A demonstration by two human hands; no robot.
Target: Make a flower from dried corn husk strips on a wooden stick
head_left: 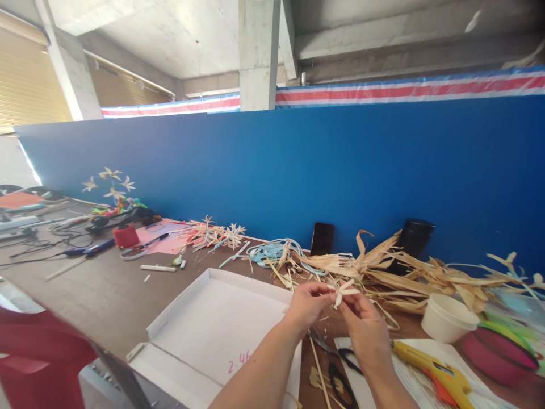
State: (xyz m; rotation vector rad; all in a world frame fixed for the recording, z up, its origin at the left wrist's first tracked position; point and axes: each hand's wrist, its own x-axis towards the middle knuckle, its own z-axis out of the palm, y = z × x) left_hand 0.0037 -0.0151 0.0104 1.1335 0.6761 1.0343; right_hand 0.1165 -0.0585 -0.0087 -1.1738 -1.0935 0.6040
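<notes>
Both my hands meet over the table and pinch a small pale husk flower (346, 291) with several narrow petals. My left hand (309, 304) grips its left side, fingers pressed together. From the right, my right hand (361, 315) closes on its base, where the fingers partly cover it. Black-handled scissors (340, 382) lie beneath my wrists, partly hidden by my right forearm. A yellow glue gun (432, 369) rests on a white sheet to the right of my right hand. Left of my left hand sits an open white box lid (213, 324) with pink handwriting.
Dried corn husks (383, 261) spread behind my hands, near a dark phone (322, 238) and a black cylinder (417, 238). A white cup (449, 318) and a pink bowl (498, 355) stand right. Finished flowers (111, 182), pink paper (159, 238) and cables (42, 241) are left; a blue partition (272, 170) rises behind.
</notes>
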